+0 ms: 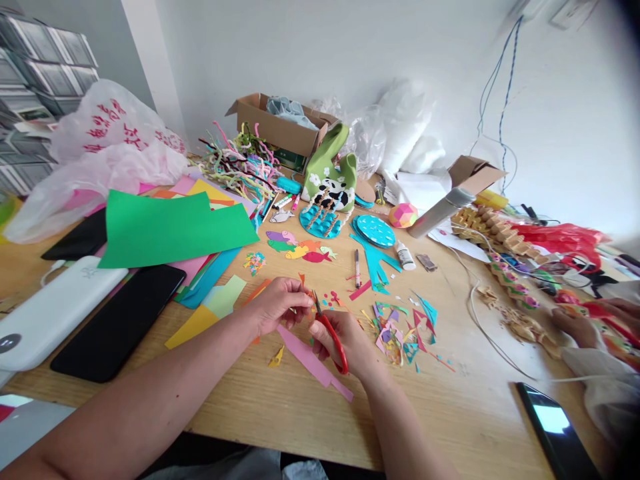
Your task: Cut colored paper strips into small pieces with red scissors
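My right hand (343, 337) is closed around the red handles of a pair of scissors (333, 341), whose blades point up toward my left fingertips. My left hand (283, 303) pinches a small piece of orange paper (302, 279), mostly hidden by the fingers. Beneath my hands lies a strip of pink paper (313, 363), with a yellow scrap (276, 357) beside it. Beyond them, several coloured paper fish (300, 248) lie in an overlapping group, near a small pile of paper bits (255, 263). Cut paper scraps (395, 327) are heaped right of the scissors.
Green paper (175, 230) tops a stack of coloured sheets at left, beside a black phone (117, 323) and white power bank (55, 320). A pen (357, 268), glue bottle (405, 256) and grey flask (443, 212) stand or lie ahead. Another person's hand (577, 327) is at right.
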{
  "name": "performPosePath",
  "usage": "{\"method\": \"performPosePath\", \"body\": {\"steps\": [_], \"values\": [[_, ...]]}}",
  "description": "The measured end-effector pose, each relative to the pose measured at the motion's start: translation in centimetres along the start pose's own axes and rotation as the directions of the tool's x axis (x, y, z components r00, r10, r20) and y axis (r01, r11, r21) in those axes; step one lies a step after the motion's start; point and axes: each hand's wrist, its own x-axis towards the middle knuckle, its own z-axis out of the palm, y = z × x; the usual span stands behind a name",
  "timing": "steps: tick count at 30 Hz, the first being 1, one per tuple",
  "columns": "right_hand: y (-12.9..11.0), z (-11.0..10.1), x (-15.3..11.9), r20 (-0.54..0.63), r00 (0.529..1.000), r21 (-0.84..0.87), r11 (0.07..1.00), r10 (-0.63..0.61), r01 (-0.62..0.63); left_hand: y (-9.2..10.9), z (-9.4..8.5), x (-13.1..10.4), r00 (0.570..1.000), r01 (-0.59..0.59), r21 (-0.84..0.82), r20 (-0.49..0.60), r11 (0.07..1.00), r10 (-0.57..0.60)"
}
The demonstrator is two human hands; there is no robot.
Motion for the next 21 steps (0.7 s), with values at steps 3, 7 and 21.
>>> {"method": "performPosePath", "body": {"steps": [3, 7, 21], "values": [[-0.03, -0.04, 0.01, 0.011, 1.0, 0.011, 1.0, -0.007, 0.007, 0.01, -0.01, -0.04, 1.0, -0.001, 0.003, 0.005, 1.0, 0.0], [-0.31, -0.06, -0.01, 0.005, 1.0, 0.023, 1.0, -0.007, 0.007, 0.07, 0.0, -0.09, 1.0, 0.006, 0.004, 0.011, 1.0, -0.006], [-0.17, 0.07, 0.21, -0.07, 0.997, 0.052, 0.998, 0.026, -0.023, 0.23, 0.07, -0.16, 0.999, 0.024, -0.034, 0.034, 0.999, -0.023]]}}
